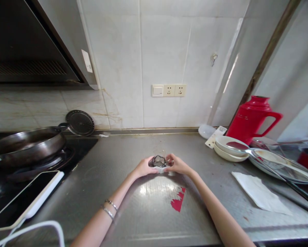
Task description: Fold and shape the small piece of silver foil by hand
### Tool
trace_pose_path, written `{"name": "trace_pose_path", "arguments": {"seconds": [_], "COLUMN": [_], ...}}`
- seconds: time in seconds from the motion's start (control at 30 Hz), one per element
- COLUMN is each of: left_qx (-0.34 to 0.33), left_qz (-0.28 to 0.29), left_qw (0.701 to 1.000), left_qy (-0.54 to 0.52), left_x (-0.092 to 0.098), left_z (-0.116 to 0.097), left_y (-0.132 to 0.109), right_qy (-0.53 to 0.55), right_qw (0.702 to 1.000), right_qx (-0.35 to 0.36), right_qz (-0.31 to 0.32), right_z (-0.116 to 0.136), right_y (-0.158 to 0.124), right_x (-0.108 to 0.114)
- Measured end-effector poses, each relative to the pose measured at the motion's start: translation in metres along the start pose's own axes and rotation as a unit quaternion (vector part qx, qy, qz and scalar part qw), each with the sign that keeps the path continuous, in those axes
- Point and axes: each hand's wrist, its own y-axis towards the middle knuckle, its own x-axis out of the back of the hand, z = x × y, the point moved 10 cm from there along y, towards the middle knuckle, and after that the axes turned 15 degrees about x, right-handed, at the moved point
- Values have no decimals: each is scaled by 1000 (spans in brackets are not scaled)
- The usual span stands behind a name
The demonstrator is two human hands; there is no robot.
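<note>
Between my two hands, at the middle of the counter, is a small smoky see-through glass dish (pixel 159 160) with a dark wavy rim. A bit of white material (pixel 161 169), perhaps tissue, shows at its near side. My left hand (pixel 144 167) is curled round the left side of the dish. From the right, my right hand (pixel 179 165) grips the other side with bent fingers, the thumb near the white material. Some of the fingertips are hidden behind the dish. Two bracelets circle my left wrist.
On the left, a steel pan (pixel 27 145) sits on the stove beside a phone (pixel 25 202) with a white cable. Stacked bowls (pixel 231 156), a red thermos jug (pixel 249 120) and a white tissue (pixel 259 192) lie right. A red patch (pixel 178 201) marks the metal counter (pixel 112 147).
</note>
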Motion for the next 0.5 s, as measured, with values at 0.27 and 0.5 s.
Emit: {"name": "trace_pose_path", "arguments": {"seconds": [0.27,0.5], "left_qx": [13,-37], "left_qz": [-32,-57], "left_qw": [999,993], "left_qy": [-26,-95], "left_x": [9,29], "left_z": [9,-19], "left_y": [4,-3], "right_qy": [-11,85], "right_qw": [997,994], "right_qx": [41,18], "right_qz": [70,-65], "right_z": [20,29], "right_y": [2,4], "right_x": [-2,22]}}
